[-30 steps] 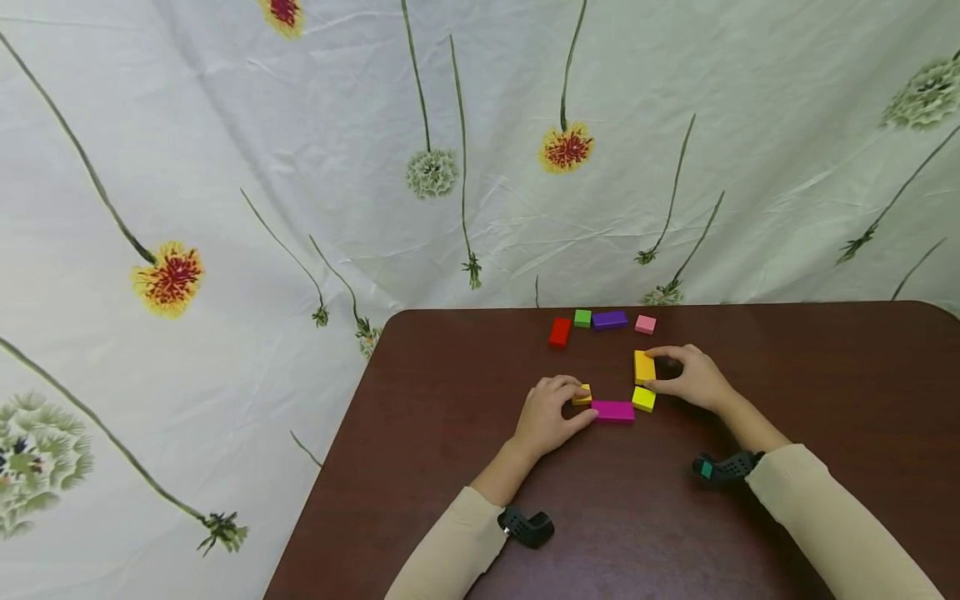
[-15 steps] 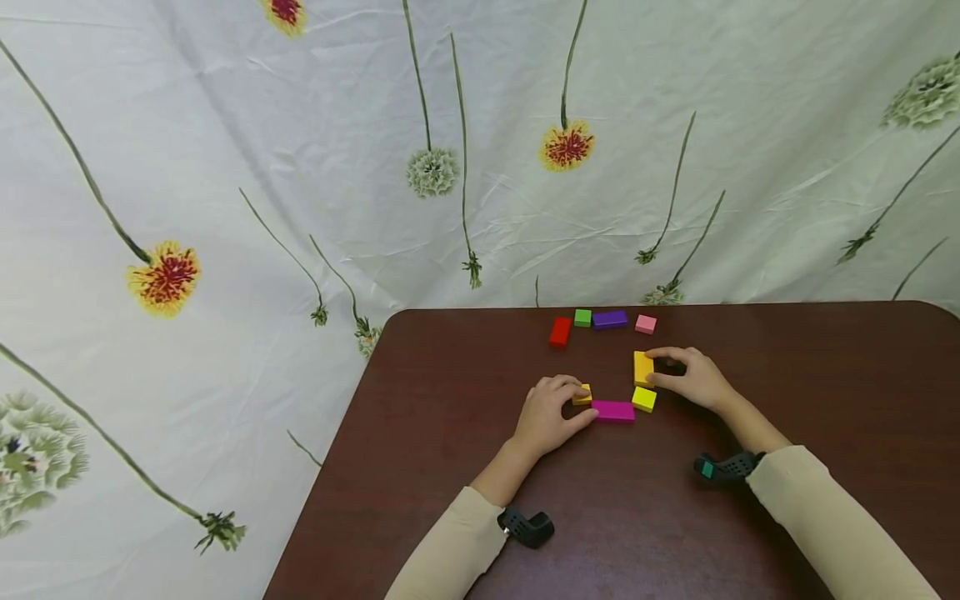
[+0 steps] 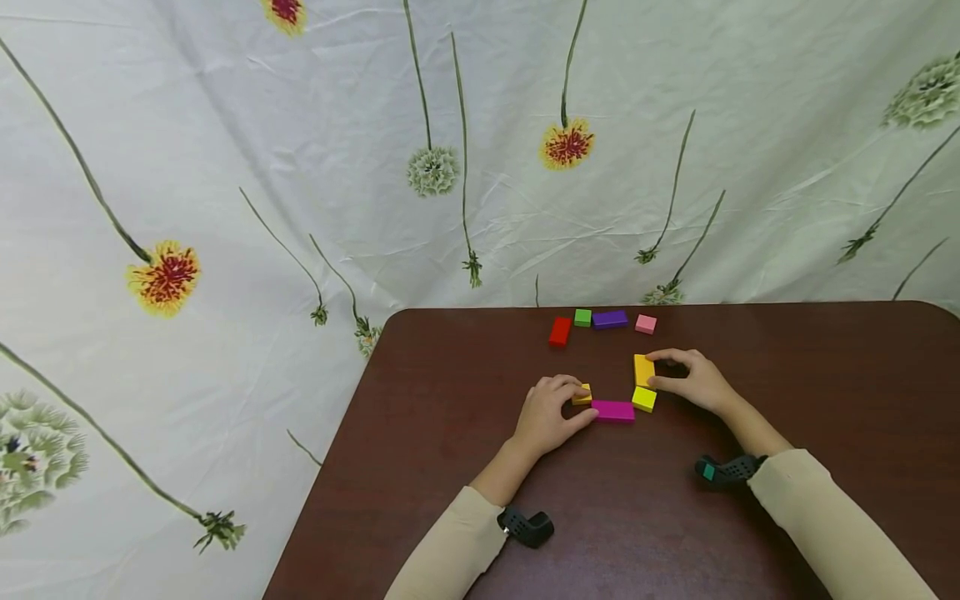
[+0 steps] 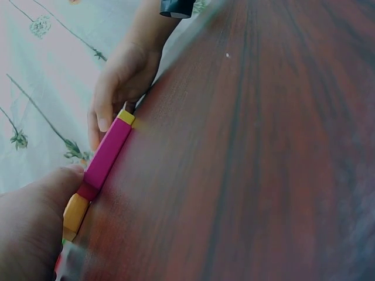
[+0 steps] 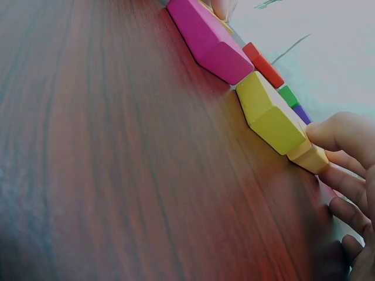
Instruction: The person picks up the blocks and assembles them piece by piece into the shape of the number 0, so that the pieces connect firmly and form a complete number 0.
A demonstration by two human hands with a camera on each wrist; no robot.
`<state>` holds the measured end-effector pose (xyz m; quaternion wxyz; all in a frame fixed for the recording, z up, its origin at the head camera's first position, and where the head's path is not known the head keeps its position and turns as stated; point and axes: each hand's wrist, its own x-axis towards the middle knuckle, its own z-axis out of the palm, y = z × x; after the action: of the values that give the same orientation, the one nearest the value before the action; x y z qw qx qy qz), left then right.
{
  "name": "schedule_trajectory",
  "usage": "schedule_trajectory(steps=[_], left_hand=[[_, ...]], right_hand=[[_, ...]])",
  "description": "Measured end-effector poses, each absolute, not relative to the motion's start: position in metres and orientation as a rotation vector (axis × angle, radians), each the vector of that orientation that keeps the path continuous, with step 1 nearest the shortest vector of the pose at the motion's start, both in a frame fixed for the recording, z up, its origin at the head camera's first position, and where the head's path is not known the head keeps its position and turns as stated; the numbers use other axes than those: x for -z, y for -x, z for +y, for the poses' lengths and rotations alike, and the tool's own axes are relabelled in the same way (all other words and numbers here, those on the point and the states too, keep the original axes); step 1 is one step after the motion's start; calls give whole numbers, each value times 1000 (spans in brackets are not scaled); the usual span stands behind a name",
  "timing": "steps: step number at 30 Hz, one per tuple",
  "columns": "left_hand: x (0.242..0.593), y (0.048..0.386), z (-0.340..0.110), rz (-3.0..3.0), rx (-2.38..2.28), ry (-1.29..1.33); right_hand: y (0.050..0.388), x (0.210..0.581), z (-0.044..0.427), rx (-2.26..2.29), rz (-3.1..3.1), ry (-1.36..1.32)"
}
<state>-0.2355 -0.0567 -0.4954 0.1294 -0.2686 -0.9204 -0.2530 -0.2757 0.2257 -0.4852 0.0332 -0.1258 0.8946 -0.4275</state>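
My right hand [image 3: 697, 381] pinches a long golden-yellow block [image 3: 643, 370], index finger at its far end and thumb at its near end. That block's near end meets a bright yellow block [image 3: 644, 399], which sits at the right end of a magenta block [image 3: 613, 412]. At the magenta block's left end, my left hand [image 3: 546, 414] holds a small orange block [image 3: 582, 395] under its curved fingers, partly hidden. Its thumb [image 4: 61, 181] touches the magenta block's end in the left wrist view. In the right wrist view, the right thumb [image 5: 337, 132] lies close to the bright yellow block.
Along the table's far edge lie a red block [image 3: 560, 332], a green block [image 3: 582, 317], a purple block [image 3: 610, 319] and a pink block [image 3: 646, 324]. The brown table [image 3: 615, 517] ends before a flower-patterned cloth [image 3: 337, 150].
My right hand has shifted the golden-yellow block slightly toward me, against the bright yellow block, which has turned a little. My left hand has stayed in place.
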Motion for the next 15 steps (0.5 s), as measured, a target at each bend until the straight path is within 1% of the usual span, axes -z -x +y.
schedule_trajectory(steps=[10, 15], left_hand=[[496, 235, -57, -2680, 726, 776], [496, 235, -56, -2682, 727, 774]], right_hand=[[276, 487, 226, 1340, 2743, 393], [270, 484, 223, 1411, 2765, 429]])
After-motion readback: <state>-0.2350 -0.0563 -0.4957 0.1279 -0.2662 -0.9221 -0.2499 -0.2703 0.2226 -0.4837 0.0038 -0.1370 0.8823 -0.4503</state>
